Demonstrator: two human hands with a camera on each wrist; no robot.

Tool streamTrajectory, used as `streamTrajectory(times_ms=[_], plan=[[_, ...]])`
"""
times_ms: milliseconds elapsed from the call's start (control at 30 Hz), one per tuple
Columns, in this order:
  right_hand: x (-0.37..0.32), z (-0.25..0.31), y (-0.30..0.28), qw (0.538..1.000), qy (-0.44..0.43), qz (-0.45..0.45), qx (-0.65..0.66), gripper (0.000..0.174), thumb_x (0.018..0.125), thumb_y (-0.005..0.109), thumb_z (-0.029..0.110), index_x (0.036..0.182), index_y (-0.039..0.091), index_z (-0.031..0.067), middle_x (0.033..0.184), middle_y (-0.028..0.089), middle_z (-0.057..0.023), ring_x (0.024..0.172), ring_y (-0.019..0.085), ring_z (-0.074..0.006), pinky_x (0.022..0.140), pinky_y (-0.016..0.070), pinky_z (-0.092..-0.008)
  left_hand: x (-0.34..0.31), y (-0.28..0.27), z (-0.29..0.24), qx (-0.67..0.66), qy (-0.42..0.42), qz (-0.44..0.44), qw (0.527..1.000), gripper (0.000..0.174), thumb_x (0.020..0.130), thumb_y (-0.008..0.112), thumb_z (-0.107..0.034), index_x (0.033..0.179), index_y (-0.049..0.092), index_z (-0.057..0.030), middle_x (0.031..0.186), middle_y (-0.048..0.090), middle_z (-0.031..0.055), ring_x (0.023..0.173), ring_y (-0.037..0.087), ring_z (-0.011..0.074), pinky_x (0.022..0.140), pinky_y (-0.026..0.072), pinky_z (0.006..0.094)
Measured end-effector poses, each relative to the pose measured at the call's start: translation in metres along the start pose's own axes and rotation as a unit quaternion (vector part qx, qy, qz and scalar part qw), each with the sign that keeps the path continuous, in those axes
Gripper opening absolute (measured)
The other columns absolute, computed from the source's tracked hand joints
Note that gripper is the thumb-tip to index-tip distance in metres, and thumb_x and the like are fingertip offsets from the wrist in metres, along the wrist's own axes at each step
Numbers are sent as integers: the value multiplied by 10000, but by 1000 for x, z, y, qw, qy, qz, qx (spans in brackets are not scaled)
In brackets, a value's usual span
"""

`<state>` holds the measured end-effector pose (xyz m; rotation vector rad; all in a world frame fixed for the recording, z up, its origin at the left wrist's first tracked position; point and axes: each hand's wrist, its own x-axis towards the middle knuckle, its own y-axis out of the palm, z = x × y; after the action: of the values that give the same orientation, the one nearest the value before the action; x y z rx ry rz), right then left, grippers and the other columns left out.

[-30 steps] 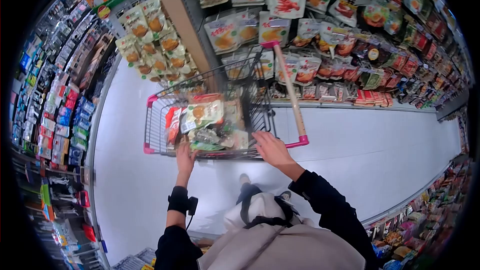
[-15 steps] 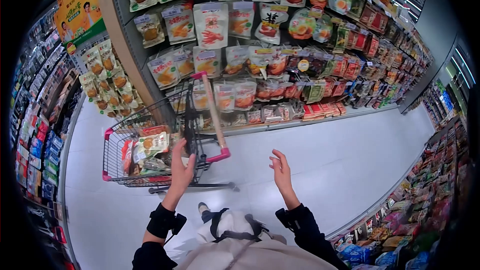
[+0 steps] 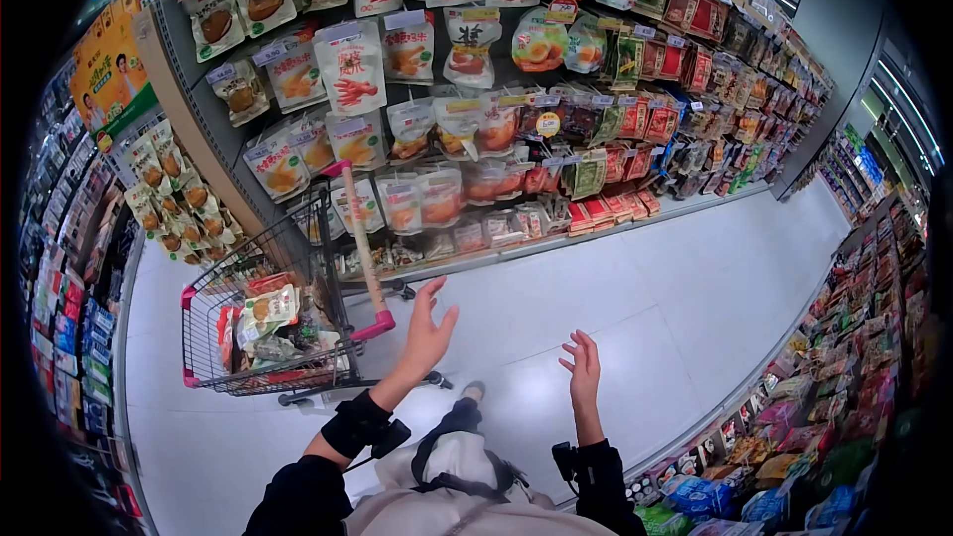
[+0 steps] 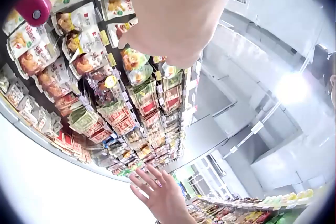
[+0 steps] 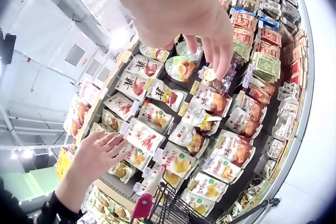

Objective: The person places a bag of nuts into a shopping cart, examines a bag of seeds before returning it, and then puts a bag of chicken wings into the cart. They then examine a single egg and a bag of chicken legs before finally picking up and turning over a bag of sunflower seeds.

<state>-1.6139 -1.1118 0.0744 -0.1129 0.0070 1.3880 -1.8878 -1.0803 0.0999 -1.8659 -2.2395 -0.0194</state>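
Observation:
In the head view my left hand (image 3: 427, 335) is in the air just right of the shopping cart's handle (image 3: 363, 243), its fingers extended and nothing in it. My right hand (image 3: 584, 369) is raised over the pale floor, fingers loosely bent, also holding nothing. The wire shopping cart (image 3: 199, 337) with pink corners stands at the left, and several food packets (image 3: 270, 312) lie inside it. From the right wrist camera, the fingers (image 5: 223, 58) of my right hand hang relaxed in front of hanging food pouches (image 5: 210, 98).
A long shelf wall of hanging pouches (image 3: 352, 69) runs behind the cart toward the right. Packed snack shelves (image 3: 844, 367) line the lower right. At the left, a rack of pouches (image 3: 184, 194) hangs beside a wooden post (image 3: 199, 109). Pale tiled floor (image 3: 655, 288) lies between the shelves.
Both hands have come off the shopping cart: the left from the packets' side, the right from near the handle end. The view has swung right, so the cart appears farther left.

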Motion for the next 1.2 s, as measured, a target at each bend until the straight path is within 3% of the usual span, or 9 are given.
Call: streamTrajectory(times_ms=[267,567,900,933,1033,1200], plan=[[64,-6,-9,1000,9,-18,-10,377,916,374,264,1213,402,33,1171,466,-128,991,524,-204,751,476,-308,70,65,35,-35,-8,29,999,456,796,550,-83,1209,361,-36,1216,422,130,1159,398,246,954,334,370],[193,16,4,999,10,10,-41,360,914,379,272,1196,425,54,1148,491,-109,986,531,-203,755,480,-325,211,129,58,-85,14,-30,996,449,799,560,-90,1202,374,-20,1207,426,143,1144,409,249,945,338,335],[263,15,40,997,53,32,40,357,915,374,297,1152,454,43,1101,527,-111,958,552,-213,768,482,-332,263,119,101,-106,-1,-86,991,395,793,544,-41,1161,402,-8,1143,453,142,1068,470,249,916,367,326],[266,15,46,1000,-4,30,3,320,917,379,263,1121,478,36,1075,542,-105,938,559,-205,750,482,-314,264,115,96,-84,5,-83,993,404,798,536,-34,1171,384,-10,1164,452,144,1077,469,241,915,370,327],[278,22,61,997,-42,65,-15,290,919,382,230,1102,493,35,1076,542,-99,936,557,-195,742,479,-303,267,107,94,-149,-10,-96,984,440,805,521,-22,1206,340,-15,1186,448,146,1079,472,232,912,374,333],[293,19,77,996,-24,87,1,279,918,388,219,1083,503,26,1072,546,-91,940,554,-189,743,478,-292,262,100,98,-100,-56,-71,991,455,837,482,-19,1240,272,-57,1205,442,112,1076,478,184,820,399,271]])
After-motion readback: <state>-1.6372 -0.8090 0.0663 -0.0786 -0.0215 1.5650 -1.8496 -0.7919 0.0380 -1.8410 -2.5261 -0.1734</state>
